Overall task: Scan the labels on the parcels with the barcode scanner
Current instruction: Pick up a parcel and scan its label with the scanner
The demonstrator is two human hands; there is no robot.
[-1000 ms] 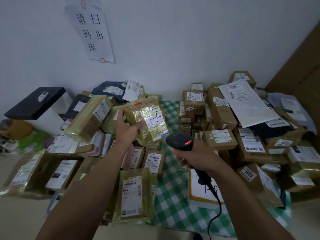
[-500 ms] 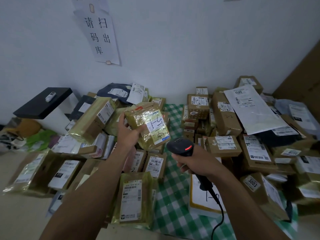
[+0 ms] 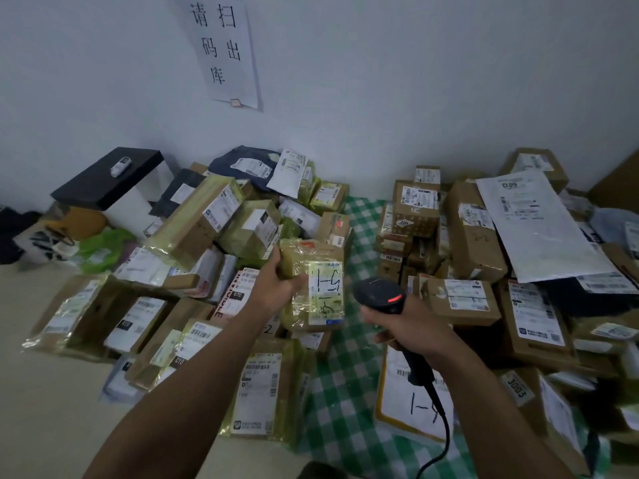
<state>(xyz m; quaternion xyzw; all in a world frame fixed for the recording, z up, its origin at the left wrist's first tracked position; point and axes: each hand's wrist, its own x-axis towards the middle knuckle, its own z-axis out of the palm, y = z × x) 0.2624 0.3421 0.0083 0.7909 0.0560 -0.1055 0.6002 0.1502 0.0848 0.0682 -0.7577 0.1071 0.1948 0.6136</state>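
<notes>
Your left hand (image 3: 273, 288) gripped yellow-taped parcel (image 3: 311, 261), label (image 3: 326, 292) facing you; right hand (image 3: 411, 326) clutched barcode scanner (image 3: 378, 295). You needed scanner squared on that label, tape glare avoided.

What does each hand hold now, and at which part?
Left hand grips the tape-wrapped parcel by its left edge; right hand grips the barcode scanner by its handle.

Yellow-taped parcel (image 3: 304, 271) upright, white label (image 3: 326, 293) showing, red-lit black scanner (image 3: 380, 295) just beside it
</notes>
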